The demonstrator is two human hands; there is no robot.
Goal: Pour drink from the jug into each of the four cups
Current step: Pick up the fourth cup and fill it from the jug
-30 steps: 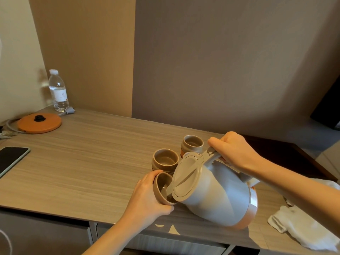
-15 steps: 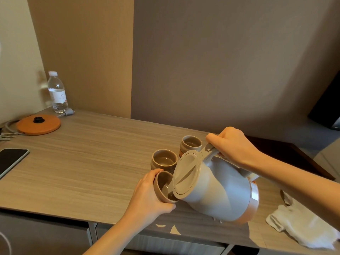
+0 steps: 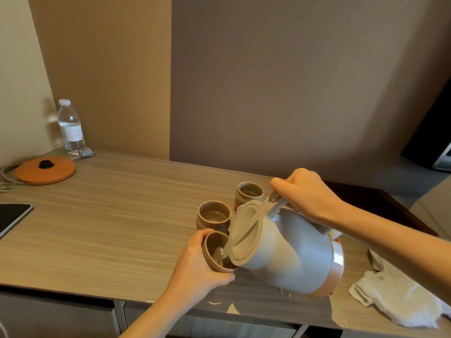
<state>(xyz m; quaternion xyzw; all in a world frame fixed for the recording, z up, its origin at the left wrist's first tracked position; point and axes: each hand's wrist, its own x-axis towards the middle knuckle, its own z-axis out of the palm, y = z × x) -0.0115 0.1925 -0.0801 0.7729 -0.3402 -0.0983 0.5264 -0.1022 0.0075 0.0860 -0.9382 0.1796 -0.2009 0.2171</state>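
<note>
A grey jug (image 3: 288,250) with a copper band at its base is tilted steeply to the left, lifted off the wooden table (image 3: 109,228). My right hand (image 3: 302,193) grips its handle from above. The jug's spout reaches into a brown cup (image 3: 216,252), which my left hand (image 3: 197,262) holds tilted toward it; a little liquid glints inside. Two more brown cups stand upright behind: one (image 3: 214,215) just beyond the held cup, another (image 3: 249,192) farther back, partly behind the jug's lid. A fourth cup is hidden from view.
At the far left are an orange kettle base (image 3: 46,170) with its cable, a water bottle (image 3: 71,128), and a dark phone (image 3: 12,217) near the left edge. A white cloth (image 3: 395,298) lies at the right front. The table's front edge runs just below my left hand.
The jug has tipped a little further and risen slightly, with its spout deeper in the held cup. Both hands keep their grips. The two standing cups have not moved.
</note>
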